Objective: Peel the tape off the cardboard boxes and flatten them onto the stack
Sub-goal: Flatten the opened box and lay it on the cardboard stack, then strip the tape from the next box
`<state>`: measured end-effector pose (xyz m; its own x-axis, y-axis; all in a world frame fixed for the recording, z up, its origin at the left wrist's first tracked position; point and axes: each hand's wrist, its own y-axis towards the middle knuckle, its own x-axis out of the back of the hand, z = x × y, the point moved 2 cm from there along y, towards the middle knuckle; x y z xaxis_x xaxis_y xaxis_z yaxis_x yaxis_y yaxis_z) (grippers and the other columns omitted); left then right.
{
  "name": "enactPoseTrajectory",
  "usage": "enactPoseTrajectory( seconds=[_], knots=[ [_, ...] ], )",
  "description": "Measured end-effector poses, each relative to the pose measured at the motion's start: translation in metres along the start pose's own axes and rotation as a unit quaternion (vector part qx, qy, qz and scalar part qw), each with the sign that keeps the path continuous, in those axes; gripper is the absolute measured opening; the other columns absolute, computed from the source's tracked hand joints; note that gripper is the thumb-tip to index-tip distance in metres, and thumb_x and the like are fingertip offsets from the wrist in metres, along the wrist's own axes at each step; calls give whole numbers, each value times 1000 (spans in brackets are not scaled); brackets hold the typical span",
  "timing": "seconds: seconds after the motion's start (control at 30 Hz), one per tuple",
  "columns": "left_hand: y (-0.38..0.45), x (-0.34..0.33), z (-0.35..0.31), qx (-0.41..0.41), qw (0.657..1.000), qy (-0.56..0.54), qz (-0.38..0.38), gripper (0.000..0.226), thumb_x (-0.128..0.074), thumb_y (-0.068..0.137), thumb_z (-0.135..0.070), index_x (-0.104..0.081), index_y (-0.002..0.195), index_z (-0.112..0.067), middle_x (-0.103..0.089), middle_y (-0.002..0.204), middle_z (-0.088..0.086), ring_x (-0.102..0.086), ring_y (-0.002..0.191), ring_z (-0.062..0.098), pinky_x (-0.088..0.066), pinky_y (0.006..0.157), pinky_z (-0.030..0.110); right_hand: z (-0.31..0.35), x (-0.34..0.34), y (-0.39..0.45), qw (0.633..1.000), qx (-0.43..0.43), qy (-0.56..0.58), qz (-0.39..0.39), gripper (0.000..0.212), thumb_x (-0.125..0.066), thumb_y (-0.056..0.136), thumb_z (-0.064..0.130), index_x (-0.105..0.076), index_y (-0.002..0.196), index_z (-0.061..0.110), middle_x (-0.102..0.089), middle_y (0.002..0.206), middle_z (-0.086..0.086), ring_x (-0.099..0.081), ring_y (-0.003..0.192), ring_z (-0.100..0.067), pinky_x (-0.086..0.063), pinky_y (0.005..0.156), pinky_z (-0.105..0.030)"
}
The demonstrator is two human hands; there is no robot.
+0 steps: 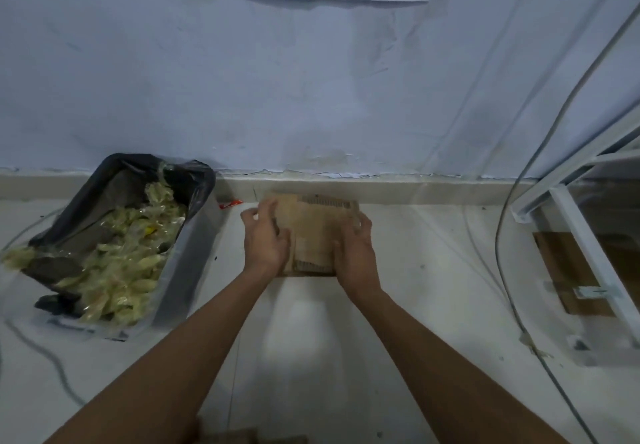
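Note:
A small brown cardboard box [313, 227] is held out in front of me above the pale floor, close to the skirting of the far wall. My left hand [265, 235] grips its left side, fingers curled over the top left corner. My right hand [355, 248] clasps the right side, thumb on the face. The box looks partly collapsed, with corrugated edges showing at top and bottom. Any tape on it is too blurred to make out.
A bin lined with a black bag [114, 242], full of crumpled yellowish tape, stands at left. A red scrap [230, 204] lies by the skirting. A white metal frame [585, 235] with flat cardboard [561, 270] under it stands at right; cables [509, 270] trail across the floor.

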<state>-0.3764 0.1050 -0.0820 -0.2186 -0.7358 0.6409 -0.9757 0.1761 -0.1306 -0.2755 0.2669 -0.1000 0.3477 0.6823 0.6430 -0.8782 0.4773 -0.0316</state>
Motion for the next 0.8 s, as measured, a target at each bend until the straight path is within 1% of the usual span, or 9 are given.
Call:
enactPoseTrajectory(
  seconds=[0.07, 0.17, 0.27, 0.33, 0.4, 0.5, 0.6, 0.7, 0.8],
  knots=[
    [19, -10, 10, -73, 994, 60, 50, 60, -70, 95, -17, -45, 149, -28, -13, 164, 7, -50, 136, 35, -44, 114, 39, -19, -14, 21, 997, -61, 39, 30, 50, -59, 100, 33, -46, 148, 38, -45, 152, -2, -56, 129, -25, -46, 112, -45],
    [38, -23, 29, -103, 978, 128, 125, 64, -73, 95, -27, -46, 153, -29, 1, 172, 8, -24, 155, 31, -30, 121, 36, -46, -28, 40, 995, -27, -55, 80, 44, -49, 107, 20, -51, 151, 22, -34, 160, -14, -40, 143, -35, -35, 116, -33],
    [52, -38, 55, -85, 965, 184, 164, 68, -73, 95, -33, -43, 156, -29, 10, 172, 6, -17, 157, 29, -27, 123, 35, -62, -48, 51, 984, -16, -107, 143, 48, -46, 109, 24, -44, 157, 18, -19, 170, -16, -20, 155, -38, -28, 122, -39],
    [57, -51, 74, -70, 946, 243, 201, 77, -73, 94, -42, -35, 159, -33, 13, 172, 7, -10, 159, 29, -24, 124, 36, -72, -65, 53, 966, 3, -190, 173, 51, -40, 111, 38, -36, 160, 25, -9, 174, -13, -12, 158, -37, -37, 118, -48],
    [60, -58, 87, -68, 932, 295, 199, 85, -72, 90, -53, -28, 161, -37, 5, 173, 8, -4, 159, 30, -19, 126, 41, -82, -76, 52, 955, 31, -256, 147, 54, -43, 108, 40, -31, 160, 29, -9, 175, -11, -17, 157, -39, -45, 113, -53],
    [65, -55, 88, -94, 914, 354, 172, 88, -67, 86, -68, -25, 160, -44, -3, 173, 6, 0, 159, 33, -11, 127, 51, -86, -72, 54, 946, 74, -291, 119, 57, -44, 107, 43, -33, 161, 28, -16, 174, -12, -23, 156, -39, -32, 123, -56],
    [73, -54, 66, -101, 901, 385, 169, 85, -65, 89, -65, -25, 160, -44, -2, 173, 8, 2, 158, 36, -9, 126, 55, -78, -53, 72, 933, 60, -316, 159, 63, -44, 105, 50, -27, 163, 34, -10, 175, -6, -14, 158, -35, -24, 125, -56],
    [70, -52, 52, -86, 885, 412, 199, 88, -65, 92, -58, -15, 163, -38, 3, 171, 14, 6, 157, 41, -11, 126, 58, -60, -37, 80, 916, 36, -318, 243, 74, -57, 101, 43, -21, 164, 35, -3, 176, -2, -9, 159, -34, -36, 118, -54],
    [53, -47, 39, -83, 897, 386, 200, 93, -61, 93, -60, -8, 164, -30, 6, 171, 13, 7, 157, 42, -13, 126, 57, -43, -16, 78, 913, 5, -285, 291, 86, -61, 100, 34, -7, 167, 34, 8, 176, -1, -3, 161, -32, -35, 119, -55]
  ],
)
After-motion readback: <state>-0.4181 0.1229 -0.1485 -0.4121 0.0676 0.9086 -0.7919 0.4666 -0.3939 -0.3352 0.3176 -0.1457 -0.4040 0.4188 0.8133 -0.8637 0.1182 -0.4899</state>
